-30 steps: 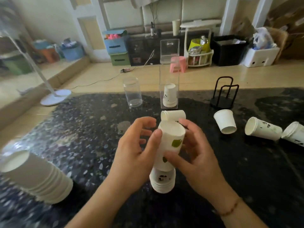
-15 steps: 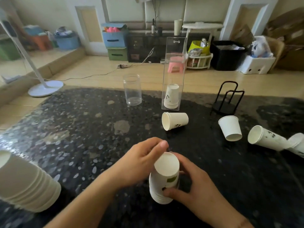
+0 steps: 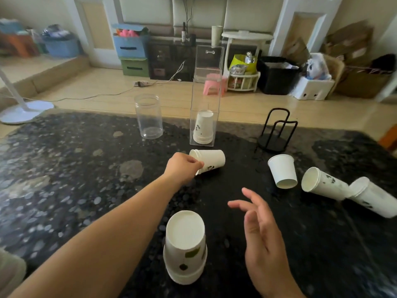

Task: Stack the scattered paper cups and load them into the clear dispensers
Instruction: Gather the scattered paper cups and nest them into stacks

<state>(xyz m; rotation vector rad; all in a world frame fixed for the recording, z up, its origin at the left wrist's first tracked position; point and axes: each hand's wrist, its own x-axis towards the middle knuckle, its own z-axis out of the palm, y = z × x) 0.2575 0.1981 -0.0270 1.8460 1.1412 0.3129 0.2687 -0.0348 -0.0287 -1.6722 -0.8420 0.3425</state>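
change: both hands have let go of the stack [image 3: 185,247]; half a second ago they were still seating the top cup on it. The stack now stands alone, upside down, near the tabletop's [image 3: 64,179] near edge, about mid-width.
left hand [image 3: 182,166]: reached out toward the middle of the tabletop, fingers curled at the rim of the tipped cup [image 3: 209,160], apparently pinching it. Cup is on its side, mouth to the left, in the same spot as before, so not lifted yet.
right hand [image 3: 261,237]: off the stack, fingers spread and relaxed, holding nothing, hovering just right of the stack.
square dispenser [image 3: 206,100]: toward the far edge, just behind the tipped cup; lid up, a few nested cups at the bottom, mostly unfilled.
round dispenser [image 3: 148,116]: left of the square one, nothing visible in it.
loose cups, right side: one inverted cup [image 3: 283,173], then two on their sides, cup A [image 3: 324,183] and cup B [image 3: 374,196], toward the right edge, B's mouth touching or overlapping A's base.
black rack [image 3: 276,131]: far side, right of the square dispenser, no cups on it.
meaning: last cup looks seated; my read is that the cycle has moved on to fetching the next one for the stack.
remaining: four loose cups to stack, then the load. Roughly mid-task.
risk: pinching the rim of a cup on its side may roll it.
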